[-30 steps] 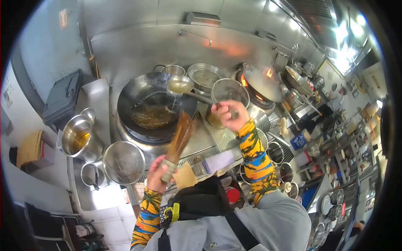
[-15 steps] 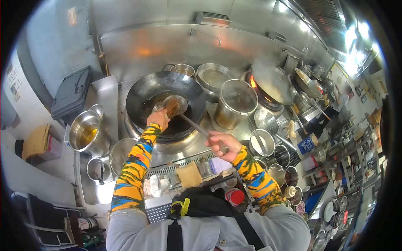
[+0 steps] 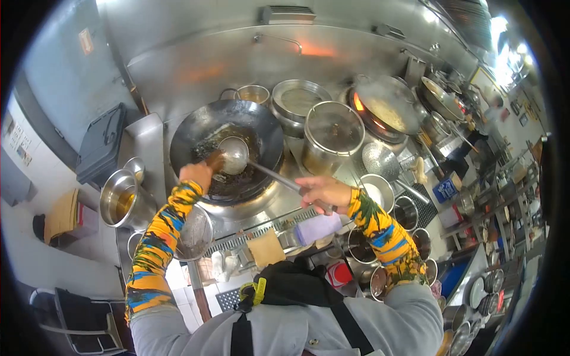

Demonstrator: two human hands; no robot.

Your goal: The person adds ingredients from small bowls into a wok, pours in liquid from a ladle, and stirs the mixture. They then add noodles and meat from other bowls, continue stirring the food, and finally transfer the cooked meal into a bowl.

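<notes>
Both hands have drawn back toward the wok's (image 3: 225, 145) near rim.
My left hand (image 3: 196, 175) grips the brush (image 3: 214, 160); my right hand (image 3: 320, 191) grips the ladle (image 3: 234, 155).

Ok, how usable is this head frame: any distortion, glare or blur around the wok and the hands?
Head view: strong fisheye, with a black vignette ringing the frame and the steel backsplash bowed. Glare blows out the upper right by the hood. The wok, ladle, left hand and right hand read fairly sharp; the shelves at far right are small and smeared. Orange flame reflections tint the backsplash.
</notes>
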